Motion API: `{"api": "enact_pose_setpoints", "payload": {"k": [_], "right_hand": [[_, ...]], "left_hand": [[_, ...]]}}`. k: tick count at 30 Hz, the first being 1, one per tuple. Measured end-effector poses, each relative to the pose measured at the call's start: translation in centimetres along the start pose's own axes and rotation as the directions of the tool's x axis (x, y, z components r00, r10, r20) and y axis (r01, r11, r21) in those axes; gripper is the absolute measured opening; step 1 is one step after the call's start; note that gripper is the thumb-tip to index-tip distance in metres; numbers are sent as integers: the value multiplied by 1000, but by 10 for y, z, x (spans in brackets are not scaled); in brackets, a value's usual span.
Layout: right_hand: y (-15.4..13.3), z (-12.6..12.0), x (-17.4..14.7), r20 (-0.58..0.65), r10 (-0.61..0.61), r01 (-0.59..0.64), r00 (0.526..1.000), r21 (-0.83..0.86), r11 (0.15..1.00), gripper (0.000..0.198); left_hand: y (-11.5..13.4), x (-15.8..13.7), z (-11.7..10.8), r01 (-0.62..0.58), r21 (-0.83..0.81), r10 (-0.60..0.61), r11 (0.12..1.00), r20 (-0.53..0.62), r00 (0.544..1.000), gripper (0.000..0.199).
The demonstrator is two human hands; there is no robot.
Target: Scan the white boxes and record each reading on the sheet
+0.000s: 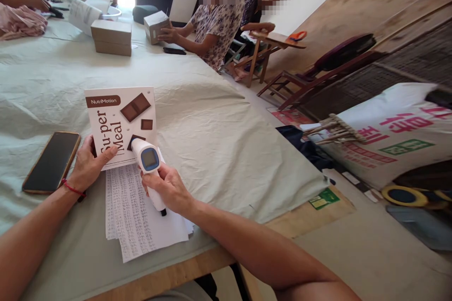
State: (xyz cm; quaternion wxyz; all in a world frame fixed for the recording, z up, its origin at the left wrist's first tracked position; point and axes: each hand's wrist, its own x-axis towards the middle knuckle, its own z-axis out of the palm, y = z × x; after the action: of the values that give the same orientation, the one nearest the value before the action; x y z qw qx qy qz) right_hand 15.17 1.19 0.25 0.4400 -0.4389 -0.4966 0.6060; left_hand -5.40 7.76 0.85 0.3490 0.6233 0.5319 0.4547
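Note:
My left hand (pixel 89 162) grips a white and brown meal box (pixel 122 113) by its lower left edge, its thumb across the front. Printed on the box are "NutriMotion", "Su-per Meal" and pictures of chocolate pieces. In my right hand (pixel 171 188) is a white infrared thermometer (pixel 155 193), fingers wrapped round its handle. Its blue-rimmed screen faces me and its nose points at the front of the box; whether they touch I cannot tell. Beneath both lie sheets of handwritten paper (pixel 141 225). A phone (pixel 52 162) in a brown case rests left of my left hand.
A pale cloth covers the table (pixel 197 131). Farther back stands a cardboard box (pixel 111 37); a person across the table holds another box (pixel 155 26) beside a dark phone (pixel 174 51). Wooden chairs (pixel 318 63) and a large printed sack (pixel 391 127) are at the right.

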Motion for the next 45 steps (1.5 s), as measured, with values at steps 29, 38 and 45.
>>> {"api": "enact_pose_setpoints", "payload": {"k": [29,38,45], "right_hand": [[-12,-17,4,4,17,-18,1000,207,978,33],[-37,-36,10,-274,-59,136,960,272,953,39],[-41,-47,12,-224,-121,134,967,45,990,33]], "left_hand": [[1,0,0,40,40,-41,998,12,999,63],[2,2,-4,63,126,-63,990,-4,998,62],[1,3,-5,15,133,-14,991,-2,1000,57]]}}
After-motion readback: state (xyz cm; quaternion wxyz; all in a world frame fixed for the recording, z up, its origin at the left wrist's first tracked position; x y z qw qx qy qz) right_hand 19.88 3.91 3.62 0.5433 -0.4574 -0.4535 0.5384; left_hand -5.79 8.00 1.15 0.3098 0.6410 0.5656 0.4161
